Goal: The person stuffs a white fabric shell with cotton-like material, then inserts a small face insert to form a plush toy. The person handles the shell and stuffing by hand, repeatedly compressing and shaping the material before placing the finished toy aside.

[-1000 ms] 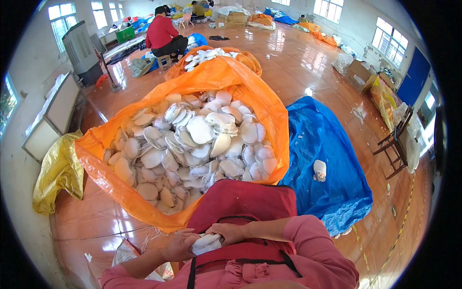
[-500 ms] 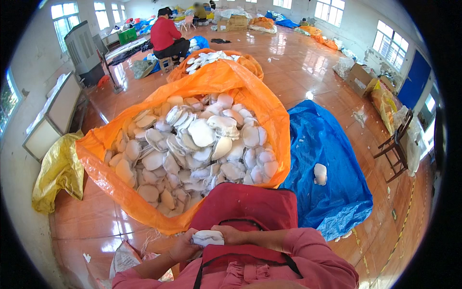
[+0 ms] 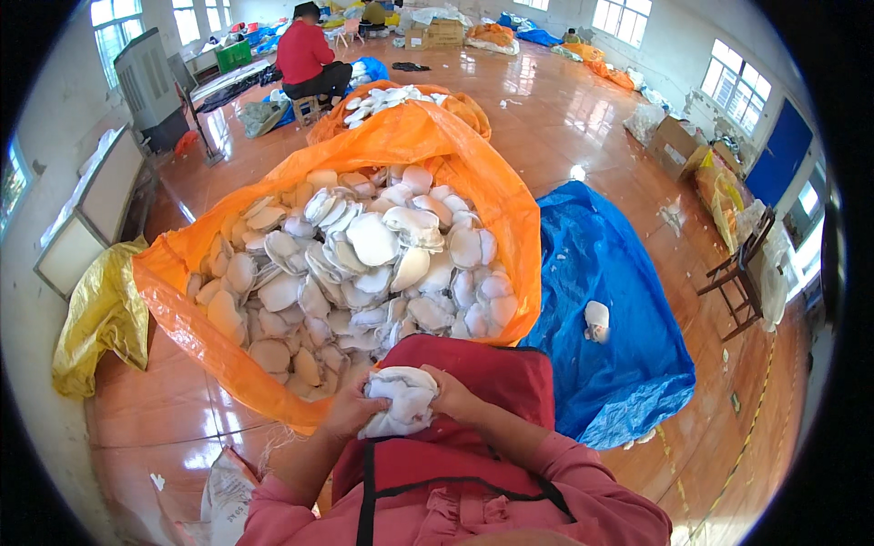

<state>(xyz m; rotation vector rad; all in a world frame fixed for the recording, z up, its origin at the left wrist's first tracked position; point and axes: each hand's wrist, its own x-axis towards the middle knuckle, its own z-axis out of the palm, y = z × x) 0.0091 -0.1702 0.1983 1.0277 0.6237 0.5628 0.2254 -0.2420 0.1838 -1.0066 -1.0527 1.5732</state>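
Between my hands, over the red apron [image 3: 482, 373] on my lap, is a white padded fabric piece [image 3: 401, 400], its broad face turned up and its edges uneven. My left hand [image 3: 350, 409] grips its left edge, and my right hand [image 3: 451, 396] has hold of its right side. Just beyond my knees lies a big orange sack [image 3: 205, 341], opened wide and heaped with many similar white rounded pads [image 3: 373, 238]. To the right, a blue tarp-like sack [image 3: 628, 364] is spread on the floor with one white pad [image 3: 596, 318] on it.
A yellow sack [image 3: 100, 318] lies at the left by a white-panelled bench [image 3: 82, 209]. Farther off, a person in red [image 3: 305, 59] sits on a stool beside another orange sack of pads. A wooden chair [image 3: 737, 273] and cardboard boxes [image 3: 674, 146] stand at the right.
My hands have risen slightly away from my body. The white piece, compact and edge-on before, is now spread wider with its face showing. My view has shifted a little.
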